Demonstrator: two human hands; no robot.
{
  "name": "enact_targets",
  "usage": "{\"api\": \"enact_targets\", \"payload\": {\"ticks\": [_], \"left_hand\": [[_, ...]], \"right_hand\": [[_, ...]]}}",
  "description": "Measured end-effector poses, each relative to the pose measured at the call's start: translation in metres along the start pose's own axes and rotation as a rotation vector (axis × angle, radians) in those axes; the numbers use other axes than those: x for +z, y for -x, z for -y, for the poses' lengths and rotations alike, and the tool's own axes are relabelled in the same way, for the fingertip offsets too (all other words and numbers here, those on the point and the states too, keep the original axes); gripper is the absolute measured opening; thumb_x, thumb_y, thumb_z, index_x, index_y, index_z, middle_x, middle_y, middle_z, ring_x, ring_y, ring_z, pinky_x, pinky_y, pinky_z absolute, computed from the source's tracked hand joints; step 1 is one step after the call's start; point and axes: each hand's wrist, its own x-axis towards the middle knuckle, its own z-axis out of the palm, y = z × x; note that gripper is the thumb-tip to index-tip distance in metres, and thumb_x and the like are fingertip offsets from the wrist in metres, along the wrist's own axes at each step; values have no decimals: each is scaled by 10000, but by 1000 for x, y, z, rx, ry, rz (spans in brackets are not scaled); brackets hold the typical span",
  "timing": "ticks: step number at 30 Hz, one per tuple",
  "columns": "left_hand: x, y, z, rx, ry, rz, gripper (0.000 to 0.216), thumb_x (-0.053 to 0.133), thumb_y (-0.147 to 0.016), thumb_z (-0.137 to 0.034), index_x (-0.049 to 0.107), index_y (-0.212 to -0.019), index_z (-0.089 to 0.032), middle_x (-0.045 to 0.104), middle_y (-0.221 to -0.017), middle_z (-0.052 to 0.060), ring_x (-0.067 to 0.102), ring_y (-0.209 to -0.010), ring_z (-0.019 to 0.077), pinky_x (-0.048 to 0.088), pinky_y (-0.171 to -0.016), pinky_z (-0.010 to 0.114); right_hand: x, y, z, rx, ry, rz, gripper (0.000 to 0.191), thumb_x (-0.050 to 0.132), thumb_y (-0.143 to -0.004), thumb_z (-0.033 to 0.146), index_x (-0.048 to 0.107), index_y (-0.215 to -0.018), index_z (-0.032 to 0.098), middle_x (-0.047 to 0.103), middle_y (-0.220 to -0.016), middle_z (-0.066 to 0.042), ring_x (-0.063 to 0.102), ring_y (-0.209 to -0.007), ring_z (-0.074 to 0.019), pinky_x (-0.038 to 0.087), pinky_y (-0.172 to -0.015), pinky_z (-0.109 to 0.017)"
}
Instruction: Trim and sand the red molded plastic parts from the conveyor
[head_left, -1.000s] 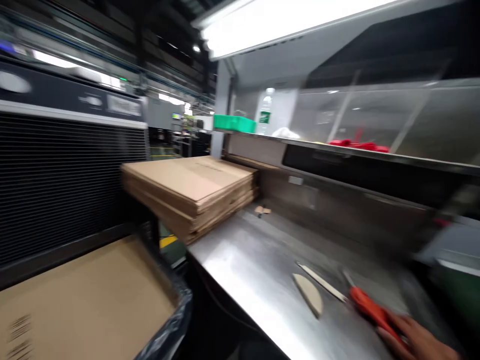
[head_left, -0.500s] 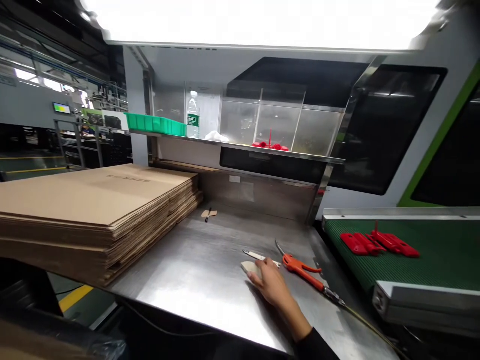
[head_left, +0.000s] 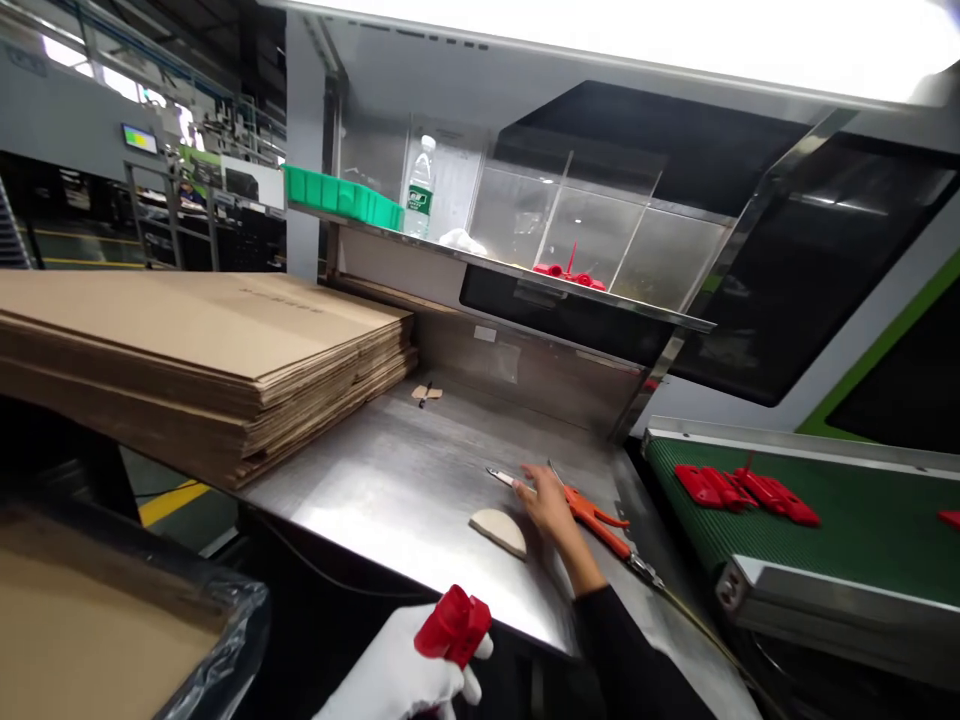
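Note:
My left hand [head_left: 405, 680], in a white glove, is low at the table's front edge and holds a red plastic part [head_left: 454, 625]. My right hand [head_left: 547, 502], bare with a dark sleeve, lies stretched out on the steel table [head_left: 390, 490]. Its fingertips touch a thin knife [head_left: 499, 477], and it rests against an orange-handled tool [head_left: 600, 520]. A beige half-round pad [head_left: 499, 530] lies just left of that hand, apart from it.
A thick stack of flat cardboard [head_left: 202, 340] covers the table's left. On the right, a green conveyor belt [head_left: 862, 530] carries red parts [head_left: 742, 488]. The shelf above holds a green bin [head_left: 341, 195], a water bottle [head_left: 420, 190] and more red parts [head_left: 570, 272]. A plastic-lined box [head_left: 112, 620] stands lower left.
The view swung right, then steadied. My right hand left the beige pad and slid forward onto the knife. My gloved left hand came into view with the red part.

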Motion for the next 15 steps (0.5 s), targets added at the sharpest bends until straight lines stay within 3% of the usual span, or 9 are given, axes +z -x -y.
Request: {"api": "enact_targets", "payload": {"ticks": [4, 7, 10, 12, 13, 15], "left_hand": [[15, 14, -14, 71, -326, -86, 187, 659, -627, -83, 737, -784, -150, 601, -592, -21, 497, -545, 140, 353, -552, 282], [18, 33, -22, 85, -421, -117, 116, 613, -601, -96, 672, -650, -184, 464, -559, -53, 386, -569, 124, 290, -548, 283], [12, 39, -26, 57, -494, -169, 156, 545, -536, -63, 618, -591, -189, 475, -594, -40, 398, -591, 131, 288, -544, 281], [7, 35, -27, 41, -530, -105, 230, 522, -515, -49, 665, -639, -180, 550, -620, -23, 451, -578, 142, 306, -523, 279], [6, 31, -28, 42, -527, -47, 241, 537, -516, -43, 689, -649, -175, 581, -620, -18, 477, -571, 150, 320, -516, 279], [6, 22, -30, 62, -412, 41, 183, 629, -515, -32, 707, -610, -167, 608, -592, -26, 520, -580, 167, 367, -537, 281]], "right_hand": [[-1, -31, 10, 44, -60, 41, 319, 655, -943, 394, 628, -1162, 162, 610, -1239, -82, 588, -1141, -247, 489, -992, -490], [-6, -23, 29, 7, -228, 36, 309, 613, -965, 437, 624, -1089, 155, 633, -1083, -56, 620, -963, -193, 531, -866, -401], [-19, 21, 50, -62, -489, 37, 446, 389, -1027, 575, 563, -1045, 165, 548, -845, 0, 523, -670, -117, 473, -636, -280], [-31, 67, 62, -121, -664, 105, 573, 216, -1012, 676, 510, -1058, 186, 437, -771, 30, 414, -599, -99, 378, -549, -242], [-36, 92, 69, -153, -731, 169, 609, 283, -959, 754, 505, -1071, 197, 415, -763, 36, 393, -609, -97, 362, -549, -236], [-45, 137, 80, -182, -811, 316, 715, 611, -739, 839, 543, -1080, 214, 429, -735, 49, 379, -624, -96, 347, -546, -224]]}}
